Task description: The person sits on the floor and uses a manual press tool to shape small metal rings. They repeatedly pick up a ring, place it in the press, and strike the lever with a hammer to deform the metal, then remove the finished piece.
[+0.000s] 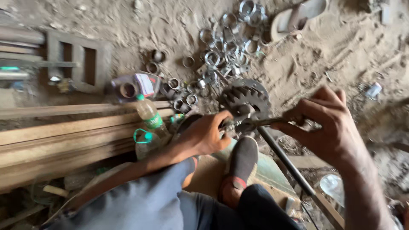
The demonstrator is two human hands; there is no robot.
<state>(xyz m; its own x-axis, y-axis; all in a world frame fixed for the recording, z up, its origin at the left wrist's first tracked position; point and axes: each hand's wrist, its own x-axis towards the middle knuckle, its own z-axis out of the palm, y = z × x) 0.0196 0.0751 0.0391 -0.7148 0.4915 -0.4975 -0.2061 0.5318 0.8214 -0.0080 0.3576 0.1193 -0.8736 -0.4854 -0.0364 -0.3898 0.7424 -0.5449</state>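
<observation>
Two hands at work, both ours, seen from above on a sandy workshop floor.

Left hand (208,134): at centre, fingers curled shut around a small metal part at the near end of the tool; just what it grips is hidden by the fingers.

Right hand (328,123): at 3 o'clock, fingers bent and closed over the handle end of a slim metal tool (264,122), which runs level between our two hands.

Dark toothed gear (246,100): just past the tool toward 12 o'clock, teeth up, close to the left fingertips.

Steel rod (289,164): slants from beneath the gear toward 5 o'clock.

Our foot in a grey shoe (243,159): at 6 o'clock, below the tool.

Heap of bright metal rings (226,47): at 12 o'clock, well apart from the hands.

Green-capped plastic bottle (149,115): at 9 o'clock, lying on long wooden planks (64,136).

Pale sandal (298,17): at 1 o'clock, on the sand.
</observation>
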